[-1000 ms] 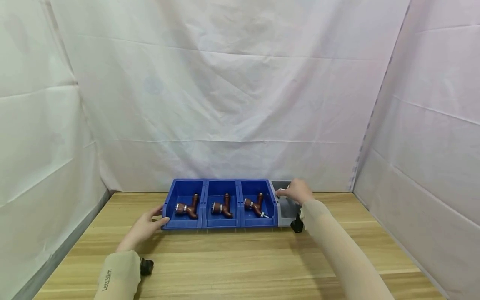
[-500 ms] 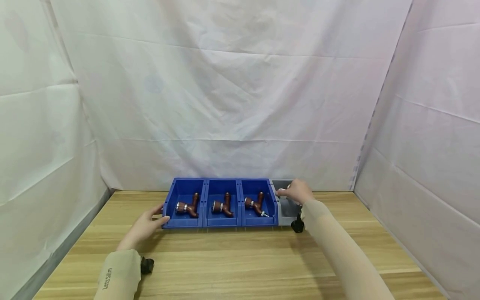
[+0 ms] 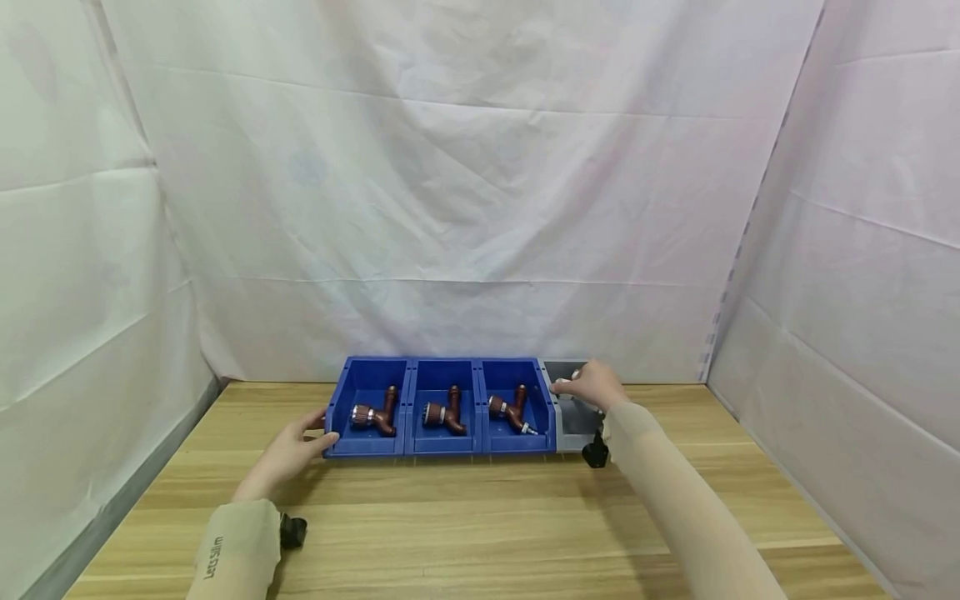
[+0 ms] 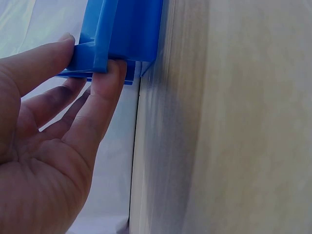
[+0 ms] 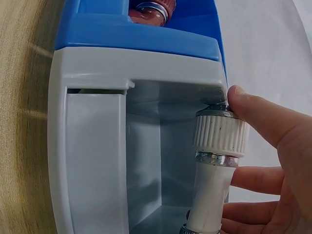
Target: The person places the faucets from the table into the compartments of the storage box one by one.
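My left hand point(image 3: 288, 450) pinches the front corner of the leftmost blue bin point(image 3: 367, 447), thumb on one side and fingers on the other, as the left wrist view shows. My right hand point(image 3: 596, 383) is over the grey bin point(image 5: 95, 161) at the row's right end. It holds a white tap point(image 5: 219, 136) with a ribbed knob and chrome band, thumb at the knob's end, fingers along the body. The tap overlaps the bin's opening; its lower end is cut off in the right wrist view. In the head view the hand hides much of it.
Brown taps with ribbed knobs lie in the left bin point(image 3: 386, 417), the middle blue bin point(image 3: 442, 446) and the right blue bin point(image 3: 517, 444). The third tap point(image 3: 513, 412) has a metal nozzle. Behind the wooden table point(image 3: 465, 525) hangs a white cloth point(image 3: 465, 208).
Both hands keep their places and holds. At the right hand, slightly more of the white tap shows; the bins and brown taps stay put.
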`<move>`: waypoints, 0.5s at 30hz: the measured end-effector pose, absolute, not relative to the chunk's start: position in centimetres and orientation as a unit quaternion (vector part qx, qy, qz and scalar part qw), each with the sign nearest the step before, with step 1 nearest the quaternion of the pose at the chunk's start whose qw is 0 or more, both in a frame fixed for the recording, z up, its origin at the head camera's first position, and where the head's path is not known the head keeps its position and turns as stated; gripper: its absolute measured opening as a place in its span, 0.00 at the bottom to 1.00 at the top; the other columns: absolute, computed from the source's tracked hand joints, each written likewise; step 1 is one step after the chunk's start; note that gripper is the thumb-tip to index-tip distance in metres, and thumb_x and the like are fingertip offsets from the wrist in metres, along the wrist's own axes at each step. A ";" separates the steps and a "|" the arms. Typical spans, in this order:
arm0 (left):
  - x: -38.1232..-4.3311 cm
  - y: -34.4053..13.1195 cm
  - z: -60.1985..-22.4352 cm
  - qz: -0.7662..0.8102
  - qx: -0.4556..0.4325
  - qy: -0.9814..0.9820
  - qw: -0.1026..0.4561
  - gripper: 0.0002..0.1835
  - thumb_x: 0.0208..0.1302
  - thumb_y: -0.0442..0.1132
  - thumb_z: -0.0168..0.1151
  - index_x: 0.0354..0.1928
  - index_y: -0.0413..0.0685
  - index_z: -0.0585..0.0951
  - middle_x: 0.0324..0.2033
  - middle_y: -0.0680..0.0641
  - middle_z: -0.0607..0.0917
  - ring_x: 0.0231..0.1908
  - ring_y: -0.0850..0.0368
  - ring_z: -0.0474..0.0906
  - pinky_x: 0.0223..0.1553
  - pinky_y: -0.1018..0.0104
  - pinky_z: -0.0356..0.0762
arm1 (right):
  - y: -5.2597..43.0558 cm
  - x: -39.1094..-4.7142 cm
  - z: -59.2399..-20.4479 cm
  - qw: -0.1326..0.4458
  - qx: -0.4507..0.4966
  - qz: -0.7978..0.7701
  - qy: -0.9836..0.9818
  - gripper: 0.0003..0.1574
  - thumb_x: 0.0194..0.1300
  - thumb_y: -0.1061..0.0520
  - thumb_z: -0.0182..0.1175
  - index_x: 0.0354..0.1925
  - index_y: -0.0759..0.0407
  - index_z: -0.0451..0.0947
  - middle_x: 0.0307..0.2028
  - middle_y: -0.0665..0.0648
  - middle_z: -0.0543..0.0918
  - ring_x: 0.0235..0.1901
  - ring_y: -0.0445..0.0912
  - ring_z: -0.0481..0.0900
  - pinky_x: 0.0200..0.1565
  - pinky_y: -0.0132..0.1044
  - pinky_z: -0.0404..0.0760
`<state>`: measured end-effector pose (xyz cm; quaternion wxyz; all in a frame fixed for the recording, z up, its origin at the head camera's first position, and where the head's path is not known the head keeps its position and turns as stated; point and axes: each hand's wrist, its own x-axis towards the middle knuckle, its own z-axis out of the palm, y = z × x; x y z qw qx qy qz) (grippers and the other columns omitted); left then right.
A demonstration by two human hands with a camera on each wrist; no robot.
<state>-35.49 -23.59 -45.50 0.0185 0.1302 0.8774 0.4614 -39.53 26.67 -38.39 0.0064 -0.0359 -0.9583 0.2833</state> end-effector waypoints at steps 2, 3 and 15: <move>-35.5 -23.6 -45.5 0.462 0.131 0.877 0.019 0.34 0.70 0.39 0.57 0.70 0.26 0.57 0.58 0.25 0.71 0.53 0.30 0.73 0.53 0.42 0.73 | 26.6 -39.5 -38.3 0.004 -0.037 0.286 -0.958 0.38 0.54 0.40 0.71 0.09 0.51 0.56 0.10 0.47 0.52 0.11 0.41 0.49 0.16 0.35 0.59; -35.6 -23.6 -45.5 0.462 0.132 0.877 0.018 0.34 0.70 0.39 0.57 0.70 0.26 0.57 0.58 0.25 0.71 0.53 0.30 0.74 0.53 0.42 0.73 | 26.6 -39.5 -38.3 0.003 -0.036 0.286 -0.958 0.38 0.54 0.40 0.71 0.09 0.51 0.56 0.10 0.47 0.52 0.11 0.41 0.49 0.16 0.35 0.59; -35.5 -23.6 -45.3 0.458 0.130 0.879 0.020 0.35 0.70 0.40 0.57 0.70 0.26 0.57 0.58 0.24 0.71 0.53 0.30 0.74 0.52 0.42 0.74 | 27.1 -39.7 -38.4 -0.010 -0.022 0.289 -0.957 0.37 0.54 0.42 0.70 0.10 0.51 0.55 0.11 0.46 0.52 0.13 0.41 0.48 0.17 0.36 0.60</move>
